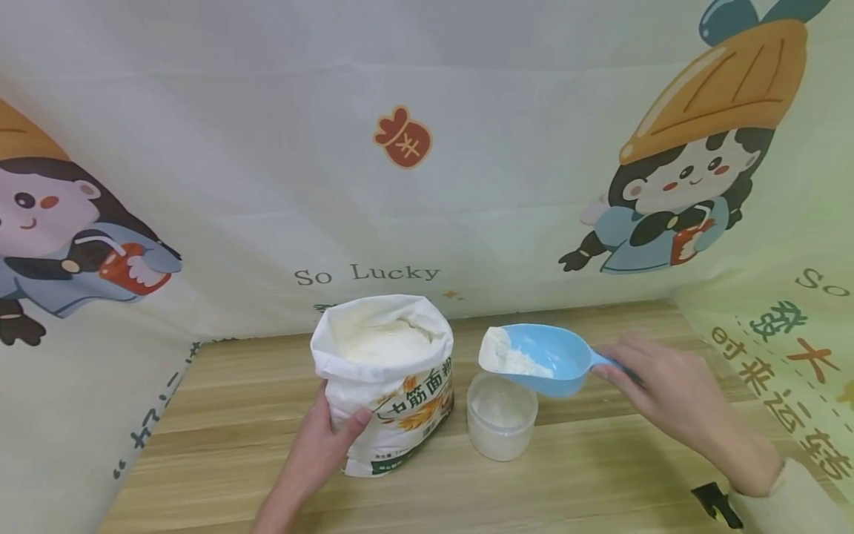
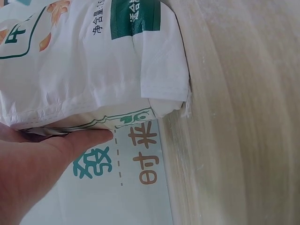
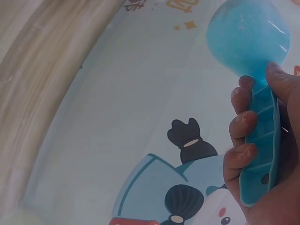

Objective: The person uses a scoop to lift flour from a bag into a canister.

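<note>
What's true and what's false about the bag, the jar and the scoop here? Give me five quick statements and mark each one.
1. The right hand holds the scoop by its handle. True.
2. The scoop is empty. False: white powder lies in it.
3. The jar stands on the table beside the bag. True.
4. The bag is folded shut. False: its top is open.
5. A hand is gripping the jar. False: the left hand holds the bag.
</note>
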`<state>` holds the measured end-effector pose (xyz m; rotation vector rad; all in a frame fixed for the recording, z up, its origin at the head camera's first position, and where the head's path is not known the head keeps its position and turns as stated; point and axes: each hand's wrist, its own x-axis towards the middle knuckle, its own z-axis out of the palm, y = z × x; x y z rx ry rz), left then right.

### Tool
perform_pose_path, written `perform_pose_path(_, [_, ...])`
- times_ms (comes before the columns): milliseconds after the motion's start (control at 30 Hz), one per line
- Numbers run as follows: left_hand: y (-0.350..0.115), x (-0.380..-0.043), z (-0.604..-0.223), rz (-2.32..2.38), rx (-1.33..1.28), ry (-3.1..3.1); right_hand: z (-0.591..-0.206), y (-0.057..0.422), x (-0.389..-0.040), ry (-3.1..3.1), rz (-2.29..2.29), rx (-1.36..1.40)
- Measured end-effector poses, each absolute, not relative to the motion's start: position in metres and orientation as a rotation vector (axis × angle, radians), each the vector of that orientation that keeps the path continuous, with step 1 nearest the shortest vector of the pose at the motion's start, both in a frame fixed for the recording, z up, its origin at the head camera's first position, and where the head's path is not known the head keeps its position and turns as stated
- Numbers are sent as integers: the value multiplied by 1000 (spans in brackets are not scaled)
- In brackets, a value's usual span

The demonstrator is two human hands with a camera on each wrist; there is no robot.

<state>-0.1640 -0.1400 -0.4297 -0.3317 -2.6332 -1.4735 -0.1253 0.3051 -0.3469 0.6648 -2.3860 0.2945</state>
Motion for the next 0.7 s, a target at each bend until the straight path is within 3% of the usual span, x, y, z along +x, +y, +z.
perform_pose_path(700, [-142, -164, -429, -1469, -335, -2652, -348, 313, -119, -2529, 78, 731])
